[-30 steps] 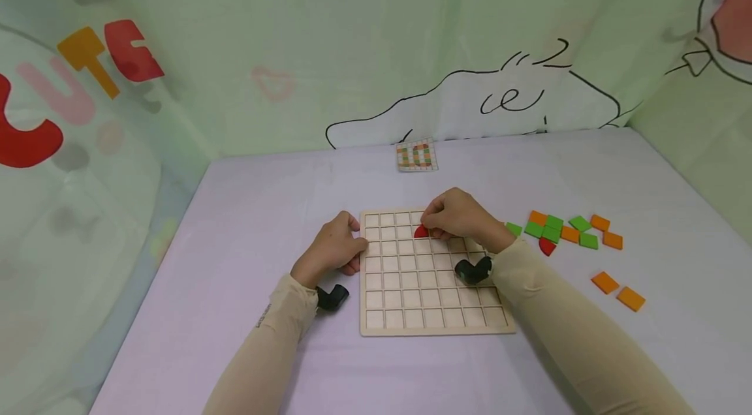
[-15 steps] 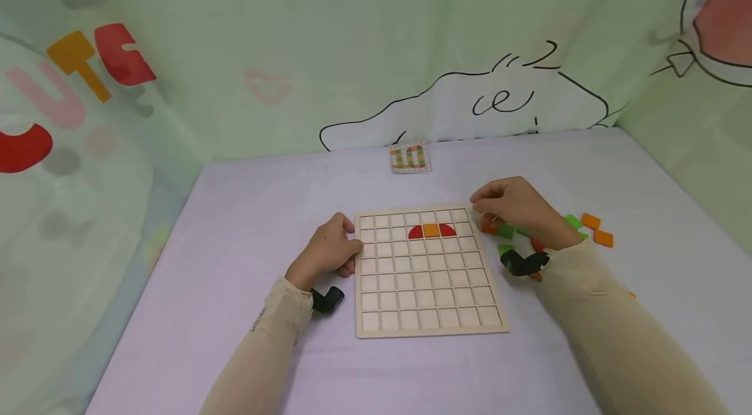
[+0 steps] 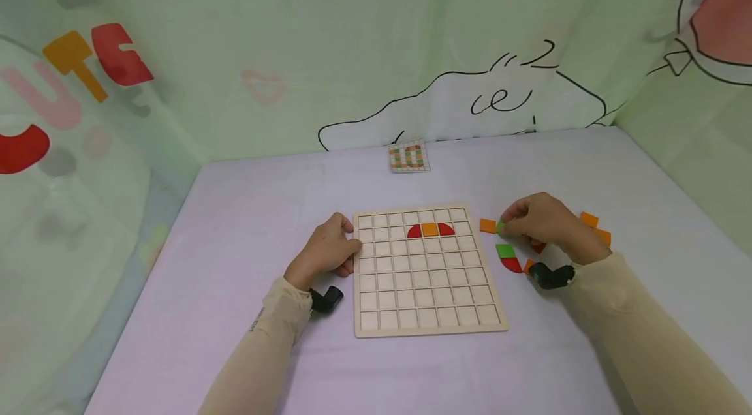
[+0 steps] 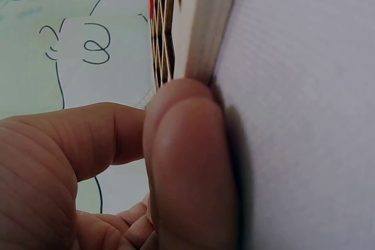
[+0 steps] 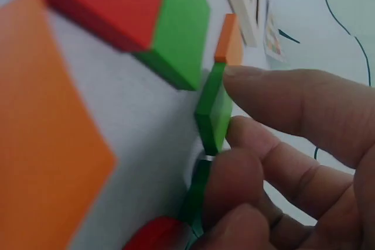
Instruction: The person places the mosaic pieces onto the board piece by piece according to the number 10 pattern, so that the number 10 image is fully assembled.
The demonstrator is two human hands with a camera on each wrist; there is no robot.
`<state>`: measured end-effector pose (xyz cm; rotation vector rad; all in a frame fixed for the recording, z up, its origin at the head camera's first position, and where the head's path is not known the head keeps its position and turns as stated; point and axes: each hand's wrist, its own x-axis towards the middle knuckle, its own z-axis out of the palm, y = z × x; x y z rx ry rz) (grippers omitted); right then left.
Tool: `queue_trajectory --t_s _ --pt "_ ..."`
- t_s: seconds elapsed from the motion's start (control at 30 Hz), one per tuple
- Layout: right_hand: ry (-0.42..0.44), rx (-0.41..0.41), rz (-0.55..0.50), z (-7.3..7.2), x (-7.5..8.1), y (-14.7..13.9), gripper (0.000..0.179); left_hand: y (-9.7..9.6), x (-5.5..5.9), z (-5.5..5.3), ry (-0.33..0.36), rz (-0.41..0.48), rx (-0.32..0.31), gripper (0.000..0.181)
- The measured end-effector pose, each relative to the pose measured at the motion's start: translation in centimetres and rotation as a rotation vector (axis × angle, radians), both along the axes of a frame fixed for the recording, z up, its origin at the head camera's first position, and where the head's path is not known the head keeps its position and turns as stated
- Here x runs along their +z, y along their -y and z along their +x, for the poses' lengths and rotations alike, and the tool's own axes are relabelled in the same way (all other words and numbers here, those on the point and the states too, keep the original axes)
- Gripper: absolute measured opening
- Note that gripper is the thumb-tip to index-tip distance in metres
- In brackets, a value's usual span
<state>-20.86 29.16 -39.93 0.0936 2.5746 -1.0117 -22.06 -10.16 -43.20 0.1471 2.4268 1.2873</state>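
Note:
A wooden grid board point(image 3: 429, 310) lies in front of me; its second row holds a red quarter tile point(image 3: 415, 231), an orange tile point(image 3: 431, 230) and another red quarter point(image 3: 446, 229). My left hand point(image 3: 346, 246) grips the board's left edge, with the thumb point(image 4: 187, 168) pressed against the board's side point(image 4: 205, 21). To the right of the board, my right hand point(image 3: 504, 227) pinches a green square tile point(image 3: 500, 228) on the table. In the right wrist view the fingertips point(image 5: 258, 92) close on that green tile point(image 5: 212, 109).
Loose tiles lie around the right hand: an orange one point(image 3: 487, 226), a green one point(image 3: 505, 250) touching a red quarter point(image 3: 512, 264), and orange ones point(image 3: 589, 219) behind. A small pattern card point(image 3: 408, 157) rests at the table's far edge. Printed cloth walls surround the table.
The right hand left the board, where the red and orange tiles now sit uncovered, and moved right to the loose tiles. It now pinches a green tile. The left hand stayed put.

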Motion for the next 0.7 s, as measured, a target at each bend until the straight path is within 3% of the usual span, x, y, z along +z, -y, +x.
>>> queue_trajectory --t_s 0.43,0.7 --pt "-0.070 -0.017 0.014 0.8 -0.3 0.5 0.029 -0.1 0.0 0.0 0.000 0.005 0.001 0.028" --pt "-0.070 -0.072 -0.065 1.2 -0.2 0.7 0.029 -0.1 0.0 -0.1 0.001 -0.003 0.005 0.029"
